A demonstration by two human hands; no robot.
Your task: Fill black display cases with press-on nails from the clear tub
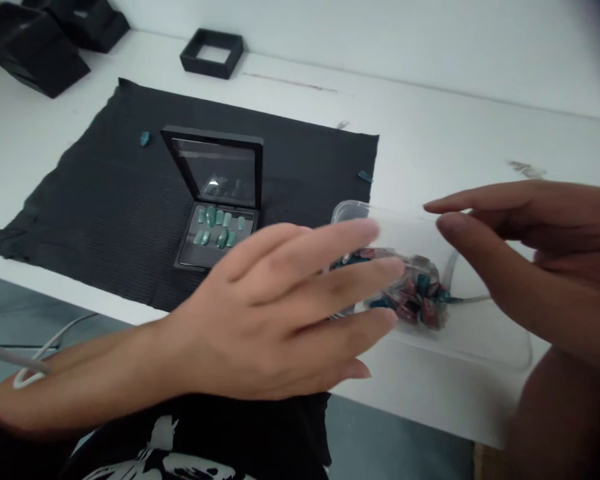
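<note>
The clear box (430,280) of teal and red nails sat at centre right on the desk (480,133). The left hand (280,320) reached it with flat, spread fingers, holding nothing; the right hand (530,260), loosely open, hovered beside. Steadying the box first seemed wise.

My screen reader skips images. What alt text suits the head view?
Two bare hands, left hand and right hand, reach around a clear plastic container of teal and reddish pieces on a white table. Behind, an open black display case holds teal pieces on a black cloth.
</note>
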